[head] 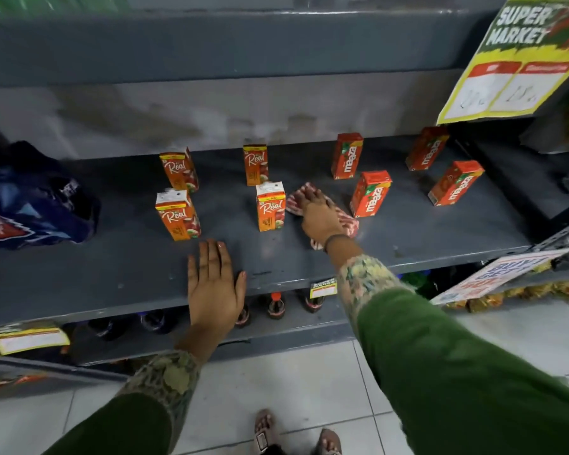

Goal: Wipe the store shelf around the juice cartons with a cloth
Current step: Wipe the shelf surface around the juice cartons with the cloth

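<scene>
A grey metal shelf [112,267] carries several small juice cartons. Orange "Real" cartons [270,206] stand left of centre, red "Maaza" cartons [370,194] to the right. My right hand [317,213] presses flat on a red-and-white striped cloth [349,222] lying on the shelf between the front Real carton and the front Maaza carton. My left hand [215,284] rests palm down, fingers spread, on the shelf's front edge, holding nothing, just in front of another Real carton [177,215].
A blue snack bag [30,198] lies at the shelf's left end. A yellow "Super Market" price sign [519,57] hangs at upper right. Dark bottles [275,303] stand on the shelf below. Price tags [323,288] line the front edge. White floor tiles lie underfoot.
</scene>
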`<state>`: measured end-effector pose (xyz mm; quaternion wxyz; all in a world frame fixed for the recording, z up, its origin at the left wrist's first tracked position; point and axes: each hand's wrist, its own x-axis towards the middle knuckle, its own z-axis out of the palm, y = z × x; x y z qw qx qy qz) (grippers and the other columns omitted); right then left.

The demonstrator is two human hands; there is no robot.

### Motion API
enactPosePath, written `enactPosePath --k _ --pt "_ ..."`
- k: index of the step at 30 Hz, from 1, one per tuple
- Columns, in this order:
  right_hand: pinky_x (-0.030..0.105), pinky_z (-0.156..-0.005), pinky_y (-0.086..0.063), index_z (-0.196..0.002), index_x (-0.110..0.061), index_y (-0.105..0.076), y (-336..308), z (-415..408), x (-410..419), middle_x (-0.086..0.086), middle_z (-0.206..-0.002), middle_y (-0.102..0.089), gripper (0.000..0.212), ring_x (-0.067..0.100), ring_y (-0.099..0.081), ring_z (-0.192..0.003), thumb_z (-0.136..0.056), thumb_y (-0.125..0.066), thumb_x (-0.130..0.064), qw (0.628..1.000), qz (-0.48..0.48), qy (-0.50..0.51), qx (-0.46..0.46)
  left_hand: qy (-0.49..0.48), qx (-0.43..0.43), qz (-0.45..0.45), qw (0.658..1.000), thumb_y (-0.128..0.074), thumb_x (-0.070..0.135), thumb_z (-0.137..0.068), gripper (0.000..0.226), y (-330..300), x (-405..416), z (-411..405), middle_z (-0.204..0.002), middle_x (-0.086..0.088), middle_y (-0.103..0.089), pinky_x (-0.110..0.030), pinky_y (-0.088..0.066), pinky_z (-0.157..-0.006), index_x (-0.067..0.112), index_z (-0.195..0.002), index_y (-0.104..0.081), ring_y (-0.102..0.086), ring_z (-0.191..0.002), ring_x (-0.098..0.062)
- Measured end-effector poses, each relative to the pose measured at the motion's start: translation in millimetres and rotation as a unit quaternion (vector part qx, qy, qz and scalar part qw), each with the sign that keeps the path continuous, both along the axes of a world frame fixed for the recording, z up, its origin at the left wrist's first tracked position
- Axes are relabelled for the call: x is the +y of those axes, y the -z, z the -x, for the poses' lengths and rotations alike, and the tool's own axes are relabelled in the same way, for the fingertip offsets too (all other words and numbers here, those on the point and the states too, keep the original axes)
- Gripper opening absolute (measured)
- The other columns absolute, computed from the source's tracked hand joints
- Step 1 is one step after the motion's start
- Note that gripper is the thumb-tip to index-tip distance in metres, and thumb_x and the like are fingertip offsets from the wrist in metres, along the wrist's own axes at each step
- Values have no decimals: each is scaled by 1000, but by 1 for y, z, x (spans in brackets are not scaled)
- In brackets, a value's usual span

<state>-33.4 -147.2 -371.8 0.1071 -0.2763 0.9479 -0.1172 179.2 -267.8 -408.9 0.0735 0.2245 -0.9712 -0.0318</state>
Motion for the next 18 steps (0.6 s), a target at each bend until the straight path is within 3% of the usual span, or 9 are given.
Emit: enactPosePath --k 4,8,10,12,14,16,18 --pt "43 -120 -7 -146 -18 -18 2 -64 31 8 -159 -7 69 29 -4 -146 -85 -39 5 999 34 31 28 1 -6 6 1000 -23 39 -92 65 0 0 0 -143 -30 -36 -53 -21 -112 -6 -138 -29 -30 -135 -39" --pt "40 -122 -6 -145 -18 -24 -9 -118 58 6 -159 -13 69 24 -6 -147 -83 -41 9 998 56 14 -15 0 -14 15 1000 -22 40 -92 66 0 -1 0 -143 -29 -36 -52 -19 -112 -6 -139 -28 -30 -136 -39" --pt "34 -119 -17 -141 -13 -35 -24 -119 65 11 -153 -31 62 25 -28 -141 -84 -38 13 992 111 27 -44 2 -15 16 1000 -21 40 -92 66 -1 -1 0 -143 -29 -36 -52 -18 -112 -6 -138 -29 -30 -136 -39" --pt "37 -107 -37 -136 -13 -43 -31 -101 71 14 -144 -45 63 32 -51 -124 -81 -37 16 971 188 142 -31 3 -14 14 1000 -20 40 -92 66 -1 0 0 -143 -29 -36 -52 -18 -112 -7 -138 -30 -30 -135 -39" --pt "39 -111 -35 -139 -12 -38 -25 -80 73 14 -150 -36 65 33 -41 -132 -79 -39 13 958 195 211 -7 4 -16 14 1000 -20 40 -92 67 -1 0 -1 -143 -29 -35 -51 -18 -112 -8 -137 -30 -30 -136 -39" --pt "38 -121 -14 -143 -9 -29 -16 -76 64 15 -156 -19 64 29 -18 -144 -82 -41 6 973 119 197 -10 11 -16 17 1000 -20 39 -92 66 -1 -1 -3 -144 -28 -34 -50 -17 -112 -8 -137 -31 -29 -137 -38" --pt "37 -122 -3 -143 -7 -27 -4 -92 44 15 -157 -14 62 26 -9 -146 -84 -41 4 987 75 143 3 26 -16 20 999 -21 38 -91 65 -1 -2 -7 -146 -26 -33 -49 -16 -113 -8 -137 -30 -28 -138 -36"
